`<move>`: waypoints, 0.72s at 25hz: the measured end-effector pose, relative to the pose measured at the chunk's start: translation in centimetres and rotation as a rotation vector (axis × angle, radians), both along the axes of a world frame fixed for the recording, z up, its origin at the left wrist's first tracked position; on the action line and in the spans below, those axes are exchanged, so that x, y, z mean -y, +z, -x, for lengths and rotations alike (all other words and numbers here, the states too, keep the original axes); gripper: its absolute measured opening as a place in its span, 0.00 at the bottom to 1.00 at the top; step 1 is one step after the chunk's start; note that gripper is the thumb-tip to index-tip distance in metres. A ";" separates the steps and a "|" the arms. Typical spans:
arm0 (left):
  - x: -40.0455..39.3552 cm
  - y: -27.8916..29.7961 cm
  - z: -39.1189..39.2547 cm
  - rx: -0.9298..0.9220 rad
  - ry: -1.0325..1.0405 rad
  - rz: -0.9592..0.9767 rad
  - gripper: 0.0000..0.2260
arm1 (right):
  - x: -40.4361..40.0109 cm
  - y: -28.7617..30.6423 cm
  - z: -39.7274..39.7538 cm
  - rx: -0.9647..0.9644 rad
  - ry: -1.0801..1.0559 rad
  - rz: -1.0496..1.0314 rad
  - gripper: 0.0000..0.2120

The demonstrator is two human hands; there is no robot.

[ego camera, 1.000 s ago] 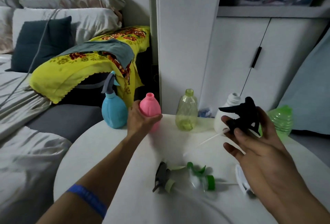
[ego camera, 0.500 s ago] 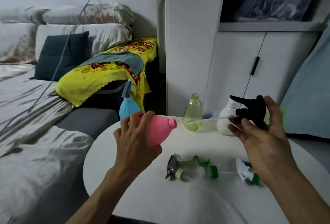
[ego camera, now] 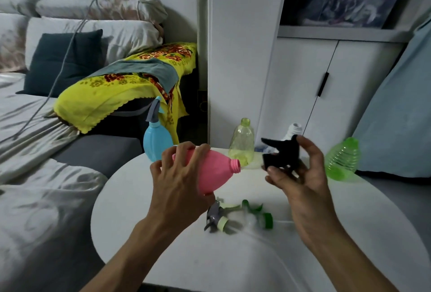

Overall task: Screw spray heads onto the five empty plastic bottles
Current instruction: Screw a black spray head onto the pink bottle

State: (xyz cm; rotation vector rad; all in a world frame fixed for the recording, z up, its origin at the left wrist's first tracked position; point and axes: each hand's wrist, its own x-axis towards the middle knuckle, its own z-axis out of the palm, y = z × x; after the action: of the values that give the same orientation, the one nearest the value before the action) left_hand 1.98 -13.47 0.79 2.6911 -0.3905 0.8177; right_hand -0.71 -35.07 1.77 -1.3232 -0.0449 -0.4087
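Note:
My left hand grips a pink bottle, tilted on its side above the round white table, its open threaded neck pointing right. A short gap to the right, my right hand holds a black spray head facing that neck. A blue bottle with a grey spray head on it stands at the table's far left edge. A yellow-green bottle, a white bottle and a green ribbed bottle stand open at the back.
Loose spray heads lie on the table below my hands: a grey one and a green one. A bed with a yellow floral cover is to the left, a white cabinet behind the table.
The pink bottle has been lifted and tipped further, its neck now close to the black spray head. My right hand has brought the spray head leftward and lower, toward the neck.

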 end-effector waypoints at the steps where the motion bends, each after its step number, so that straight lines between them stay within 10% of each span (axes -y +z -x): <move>1: 0.4 0.0 0.1 0.000 -0.016 -0.005 0.41 | -0.5 -0.3 0.2 -0.006 0.021 0.055 0.31; 9: 0.7 0.8 0.9 0.024 -0.052 -0.115 0.41 | 0.5 -0.7 1.1 0.231 -0.508 1.517 0.20; 13: 0.7 1.0 1.2 0.022 -0.067 -0.154 0.40 | 0.6 -0.9 1.1 0.287 -0.466 1.624 0.18; 18: 0.8 0.7 1.5 0.011 -0.110 -0.160 0.42 | 0.6 -1.4 0.9 0.307 0.039 1.135 0.13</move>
State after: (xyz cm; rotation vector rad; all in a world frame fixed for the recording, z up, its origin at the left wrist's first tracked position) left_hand 0.49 -14.31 1.48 2.7821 -0.6260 0.8005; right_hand -1.59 -35.71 0.41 -2.3509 -0.6345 -0.5801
